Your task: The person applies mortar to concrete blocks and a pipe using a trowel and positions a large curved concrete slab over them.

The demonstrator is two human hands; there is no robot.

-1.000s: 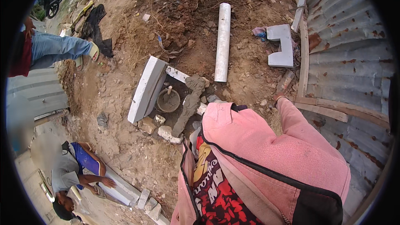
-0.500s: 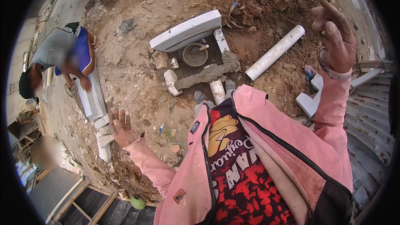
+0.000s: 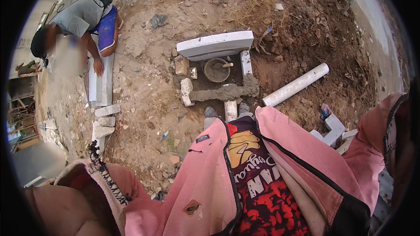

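Left hand (image 3: 59, 203): right up by the lens, fingers cut off; opening and hold, can't tell.
Right hand: out past the rim beyond the pink sleeve (image 3: 363, 148); grip, can't tell.
Mortar (image 3: 223, 92): ahead, between both hands, heaped in a ridge.
Bucket (image 3: 217, 70): just beyond, presumably for short scooping.

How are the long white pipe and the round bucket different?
The pipe is long and thin, but the bucket is short and round. The pipe is whitish; the bucket is grey-brown. The pipe lies on its side; the bucket stands upright. Both rest on the ground.
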